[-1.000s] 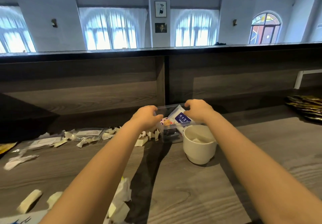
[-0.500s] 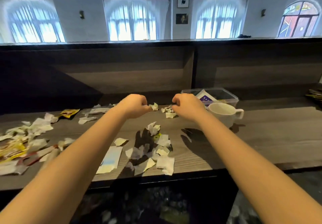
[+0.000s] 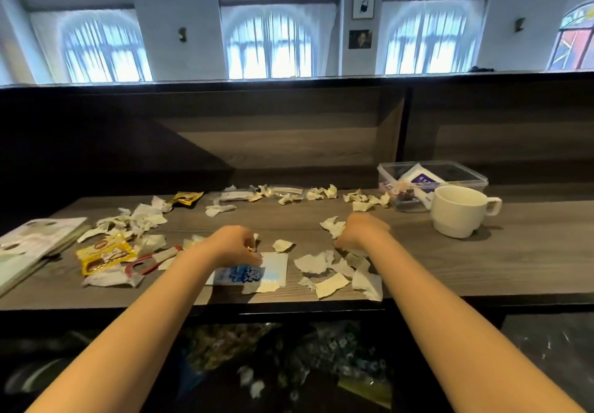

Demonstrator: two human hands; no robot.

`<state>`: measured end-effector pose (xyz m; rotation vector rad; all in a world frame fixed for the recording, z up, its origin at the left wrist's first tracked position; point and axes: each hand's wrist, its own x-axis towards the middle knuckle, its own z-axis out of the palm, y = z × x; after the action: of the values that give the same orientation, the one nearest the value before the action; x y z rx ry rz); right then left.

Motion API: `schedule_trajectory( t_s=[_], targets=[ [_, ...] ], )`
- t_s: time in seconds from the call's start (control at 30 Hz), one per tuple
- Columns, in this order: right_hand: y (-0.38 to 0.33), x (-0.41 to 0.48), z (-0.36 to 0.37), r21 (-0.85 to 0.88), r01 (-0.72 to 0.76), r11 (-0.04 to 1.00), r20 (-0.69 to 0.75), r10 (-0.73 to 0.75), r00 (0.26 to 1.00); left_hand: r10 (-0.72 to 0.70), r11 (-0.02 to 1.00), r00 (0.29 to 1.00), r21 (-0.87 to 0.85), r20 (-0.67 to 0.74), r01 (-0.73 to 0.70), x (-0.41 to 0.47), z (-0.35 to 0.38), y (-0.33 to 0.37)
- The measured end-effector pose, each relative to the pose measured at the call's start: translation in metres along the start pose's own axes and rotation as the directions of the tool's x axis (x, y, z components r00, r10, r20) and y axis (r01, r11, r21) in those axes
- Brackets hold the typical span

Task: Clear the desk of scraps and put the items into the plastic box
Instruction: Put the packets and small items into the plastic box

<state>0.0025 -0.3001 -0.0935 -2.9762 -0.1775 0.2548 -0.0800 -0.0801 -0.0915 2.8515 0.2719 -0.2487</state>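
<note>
Both hands rest on the counter (image 3: 450,258) among paper scraps (image 3: 324,263), well left of the plastic box (image 3: 432,184). The left hand (image 3: 233,245) curls its grip over a blue-and-white packet (image 3: 249,272). The right hand (image 3: 363,231) closes its grip on a scrap. A white cup (image 3: 459,210) stands just in front of the box.

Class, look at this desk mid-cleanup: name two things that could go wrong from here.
1. Paper scraps lie at the desk's front edge; a sweep by the right hand could push them off.
2. The white mug stands right in front of the plastic box; reaching for the box could knock it.
</note>
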Motion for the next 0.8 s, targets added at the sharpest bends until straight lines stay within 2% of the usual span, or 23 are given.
schedule_trajectory(
  t_s=[0.2, 0.37, 0.63, 0.8],
  targets=[
    [-0.010, 0.007, 0.010, 0.064, -0.035, 0.997, -0.048, 0.038, 0.998, 0.012, 1.000, 0.997, 0.004, 0.074, -0.013, 0.003, 0.006, -0.010],
    [-0.009, 0.009, 0.016, 0.090, -0.001, 0.996, -0.177, 0.017, 0.984, 0.024, 0.999, 0.995, 0.024, 0.092, -0.027, 0.010, 0.003, -0.012],
    [-0.018, 0.000, 0.011, 0.213, 0.283, 0.935, -0.364, -0.193, 0.911, 0.021, 0.998, 0.983, 0.049, 0.185, -0.030, 0.009, -0.002, -0.011],
    [-0.031, -0.008, 0.010, 0.218, 0.385, 0.897, -0.390, -0.282, 0.877, -0.025, 0.999, 0.981, 0.053, 0.192, 0.015, 0.011, -0.005, -0.011]
  ],
)
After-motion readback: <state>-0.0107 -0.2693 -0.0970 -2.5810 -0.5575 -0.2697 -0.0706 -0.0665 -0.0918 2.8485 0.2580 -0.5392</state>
